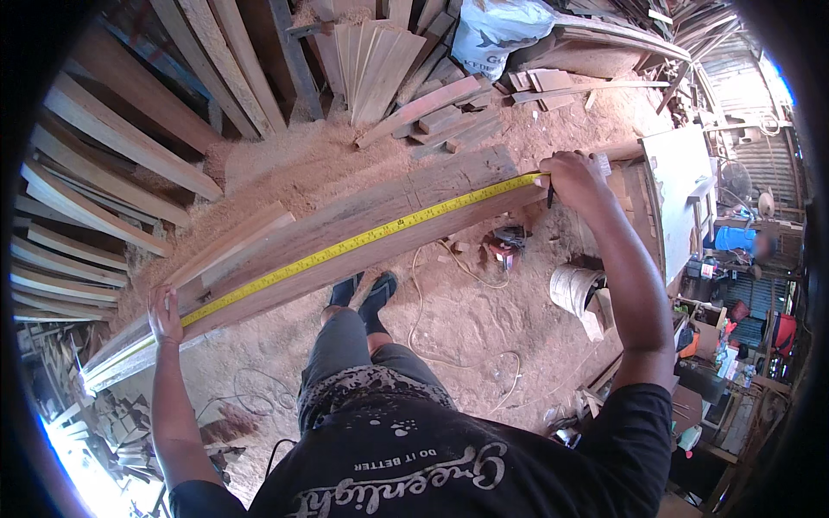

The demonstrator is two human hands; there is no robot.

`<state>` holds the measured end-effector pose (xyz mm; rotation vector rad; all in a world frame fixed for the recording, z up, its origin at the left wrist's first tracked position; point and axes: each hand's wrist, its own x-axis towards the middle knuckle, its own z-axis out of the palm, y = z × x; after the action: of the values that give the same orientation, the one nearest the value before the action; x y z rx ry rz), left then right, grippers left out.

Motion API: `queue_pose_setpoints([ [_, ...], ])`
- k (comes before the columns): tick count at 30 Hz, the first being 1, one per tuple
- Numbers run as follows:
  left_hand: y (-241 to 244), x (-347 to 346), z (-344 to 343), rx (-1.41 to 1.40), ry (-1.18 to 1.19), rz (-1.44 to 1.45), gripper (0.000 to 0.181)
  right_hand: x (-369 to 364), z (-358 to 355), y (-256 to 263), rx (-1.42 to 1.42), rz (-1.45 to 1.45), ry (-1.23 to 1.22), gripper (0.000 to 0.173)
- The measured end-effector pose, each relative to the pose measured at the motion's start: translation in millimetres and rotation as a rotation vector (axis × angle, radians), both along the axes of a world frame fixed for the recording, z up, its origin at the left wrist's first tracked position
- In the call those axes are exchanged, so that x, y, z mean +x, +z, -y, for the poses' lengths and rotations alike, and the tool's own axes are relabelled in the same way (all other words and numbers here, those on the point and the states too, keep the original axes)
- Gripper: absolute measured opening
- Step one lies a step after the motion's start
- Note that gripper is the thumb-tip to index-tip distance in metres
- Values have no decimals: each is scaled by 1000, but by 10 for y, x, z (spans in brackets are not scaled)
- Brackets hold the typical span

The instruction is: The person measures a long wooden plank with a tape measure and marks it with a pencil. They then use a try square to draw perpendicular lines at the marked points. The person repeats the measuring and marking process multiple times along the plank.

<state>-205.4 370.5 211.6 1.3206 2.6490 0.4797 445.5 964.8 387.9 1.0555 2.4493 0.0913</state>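
A long, thick wooden beam [363, 210] lies slantwise in front of my feet, its right end nearer the top. Along it stretches the yellow blade of a tape measure [350, 243]. My right hand [575, 179] is closed on the blade's end at the beam's right end. A thin dark object [550, 195] sticks down from those fingers, and a pale translucent piece shows behind the knuckles; I cannot tell what either is. On the left, my left hand [166, 315] lies over the blade and on the beam. Whether its fingers grip the blade is hidden.
A narrow plank [227, 243] lies against the beam's far side. Several boards [129, 139] lean at left. Offcuts [447, 123] and a white sack [495, 39] stand beyond. A cord [418, 304], a red-and-black tool [507, 246] and a white bucket [573, 285] occupy the sawdust-covered floor.
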Motion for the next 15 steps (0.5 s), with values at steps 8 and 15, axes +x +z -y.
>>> queue_pose_setpoints([
  [8,35,77,-46,66,-18,-129,35,20,-65,-37,-38,30,-21,16],
  [15,82,355,47,120,258,-469,34,26,-136,-111,-62,41,-27,15],
])
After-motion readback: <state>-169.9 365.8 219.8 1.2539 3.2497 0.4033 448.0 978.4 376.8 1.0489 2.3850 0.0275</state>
